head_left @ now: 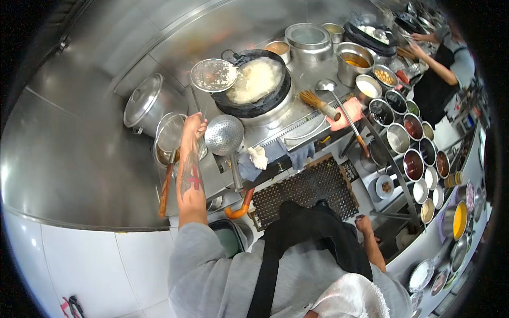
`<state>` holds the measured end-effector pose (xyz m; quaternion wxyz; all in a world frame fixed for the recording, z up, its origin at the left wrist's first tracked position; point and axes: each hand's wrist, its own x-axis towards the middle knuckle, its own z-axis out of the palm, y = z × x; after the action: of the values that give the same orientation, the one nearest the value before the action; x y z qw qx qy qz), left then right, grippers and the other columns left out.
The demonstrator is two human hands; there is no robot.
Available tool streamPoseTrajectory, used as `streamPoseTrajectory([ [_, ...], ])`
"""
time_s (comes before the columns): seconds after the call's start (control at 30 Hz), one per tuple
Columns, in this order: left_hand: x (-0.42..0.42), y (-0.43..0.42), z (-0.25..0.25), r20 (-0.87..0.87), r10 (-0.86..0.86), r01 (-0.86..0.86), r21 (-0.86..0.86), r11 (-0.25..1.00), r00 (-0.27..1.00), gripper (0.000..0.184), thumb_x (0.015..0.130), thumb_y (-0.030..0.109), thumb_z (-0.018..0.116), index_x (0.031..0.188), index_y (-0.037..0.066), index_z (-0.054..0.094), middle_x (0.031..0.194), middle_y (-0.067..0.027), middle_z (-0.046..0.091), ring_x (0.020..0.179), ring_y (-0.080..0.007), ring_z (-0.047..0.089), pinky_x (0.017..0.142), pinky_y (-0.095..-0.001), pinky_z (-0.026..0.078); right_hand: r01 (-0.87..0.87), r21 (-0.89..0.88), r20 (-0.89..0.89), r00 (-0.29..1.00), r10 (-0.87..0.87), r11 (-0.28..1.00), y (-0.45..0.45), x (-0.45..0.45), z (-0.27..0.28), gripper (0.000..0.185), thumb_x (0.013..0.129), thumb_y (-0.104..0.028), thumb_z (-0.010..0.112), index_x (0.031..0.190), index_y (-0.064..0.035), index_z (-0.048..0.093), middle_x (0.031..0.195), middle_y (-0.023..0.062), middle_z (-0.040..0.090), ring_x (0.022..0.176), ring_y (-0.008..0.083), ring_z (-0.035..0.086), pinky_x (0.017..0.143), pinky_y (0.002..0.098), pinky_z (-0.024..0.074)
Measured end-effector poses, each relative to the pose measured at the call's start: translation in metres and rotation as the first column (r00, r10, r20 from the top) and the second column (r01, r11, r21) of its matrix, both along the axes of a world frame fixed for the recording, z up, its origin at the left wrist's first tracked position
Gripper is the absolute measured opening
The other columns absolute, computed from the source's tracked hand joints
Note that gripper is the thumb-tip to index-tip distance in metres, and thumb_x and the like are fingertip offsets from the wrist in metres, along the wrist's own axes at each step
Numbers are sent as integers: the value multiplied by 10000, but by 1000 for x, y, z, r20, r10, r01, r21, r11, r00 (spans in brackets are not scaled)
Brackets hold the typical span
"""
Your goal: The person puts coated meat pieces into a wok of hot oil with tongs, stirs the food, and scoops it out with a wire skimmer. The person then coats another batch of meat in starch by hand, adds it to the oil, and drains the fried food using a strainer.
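Note:
My left hand [195,124] is closed round the thin handle of a round mesh strainer [209,74]. Bits of pale food lie in the strainer, which is tilted at the left rim of a black wok [286,87]. White, foamy liquid [257,79] fills much of the wok. Just right of that hand is a perforated ladle [224,135], and to its left a second mesh strainer [170,132] rests over a pot. Low beside the black apron, my right hand [365,225] is curled closed, with nothing visible in it.
A lidded pot [144,100] stands at the left. Right of the wok are a bamboo brush [319,104], a long-handled ladle [344,108] and several steel pots of sauces [413,126]. Another person [442,69] works at the upper right. A perforated mat [305,193] covers the floor.

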<state>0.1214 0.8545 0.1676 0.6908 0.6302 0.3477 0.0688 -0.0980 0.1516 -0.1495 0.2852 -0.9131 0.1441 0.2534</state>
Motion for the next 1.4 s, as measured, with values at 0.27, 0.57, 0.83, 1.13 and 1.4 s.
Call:
streamPoseTrajectory([
  [0.27, 52, 80, -56, -305, -231, 271, 948, -167, 924, 230, 808, 138, 474, 882, 7, 649, 852, -223, 633, 681, -327, 620, 589, -415, 497, -63, -41, -27, 998, 62, 997, 6, -26, 3, 212, 723, -185, 616, 879, -55, 675, 838, 217, 653, 844, 323, 639, 754, 373, 480],
  [0.57, 90, -5, -99, 115, 17, 2, -168, 986, 993, 177, 854, 109, 410, 1000, 44, 485, 661, -150, 524, 418, -175, 435, 335, -301, 305, -55, -24, -39, 998, 54, 998, 59, -11, 57, 317, 733, -223, 590, 1008, -77, 651, 945, 213, 645, 947, 351, 603, 815, 384, 471],
  [0.83, 31, -41, -61, 159, 2, 45, -291, 956, 987, 103, 909, 112, 363, 890, 20, 406, 740, -147, 502, 394, -106, 343, 312, -236, 246, -8, -90, -35, 999, 5, 996, 52, 13, 76, 351, 729, -206, 550, 1034, -54, 636, 964, 237, 626, 971, 351, 591, 847, 396, 457],
  [1.13, 33, -80, -53, 55, 9, 7, -283, 959, 998, 137, 930, 159, 422, 1015, 53, 442, 747, -138, 515, 412, -97, 357, 308, -220, 239, -296, 20, 133, 947, 291, 955, 31, 140, 23, 286, 805, -226, 475, 962, -64, 651, 925, 251, 619, 931, 386, 588, 810, 426, 462],
  [1.4, 182, -221, -3, -53, -373, 142, 966, 214, 926, 174, 821, 128, 497, 816, -3, 612, 694, -210, 614, 561, -322, 580, 514, -405, 467, -253, 70, 217, 948, 233, 965, -21, 244, 73, 296, 794, -194, 500, 1016, -44, 623, 948, 221, 629, 924, 363, 600, 821, 401, 471],
])
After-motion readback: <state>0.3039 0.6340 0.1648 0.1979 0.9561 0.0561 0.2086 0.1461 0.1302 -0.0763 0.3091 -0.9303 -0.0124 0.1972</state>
